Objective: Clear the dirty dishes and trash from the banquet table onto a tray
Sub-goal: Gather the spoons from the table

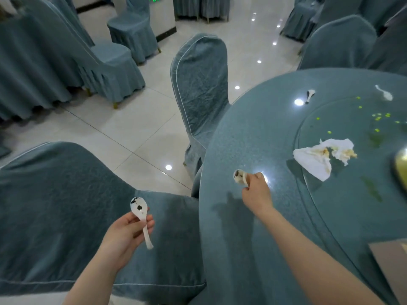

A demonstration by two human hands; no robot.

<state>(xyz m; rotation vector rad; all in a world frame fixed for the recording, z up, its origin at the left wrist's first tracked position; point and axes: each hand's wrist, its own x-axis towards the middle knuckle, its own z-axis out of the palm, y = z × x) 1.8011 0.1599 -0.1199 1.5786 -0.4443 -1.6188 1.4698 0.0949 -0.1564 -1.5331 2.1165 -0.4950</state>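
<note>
My left hand (pixel 125 234) holds a dirty white ceramic spoon (pixel 141 214) by its handle, over a covered chair off the table's left side. My right hand (pixel 255 190) grips a second soiled white spoon (pixel 239 176) just above the round banquet table (pixel 253 133), near its left edge. A third white spoon (pixel 310 95) lies farther back on the table. A crumpled, stained white napkin (pixel 319 158) sits on the glass turntable (pixel 352 194). A smaller scrap of white tissue (pixel 385 93) lies at the back right.
Yellow-green food crumbs (pixel 378 117) dot the turntable. A brown flat object (pixel 392 265) shows at the lower right edge and a gold-coloured item (pixel 402 166) at the right edge. Covered chairs (pixel 200 84) ring the table; tiled floor lies beyond.
</note>
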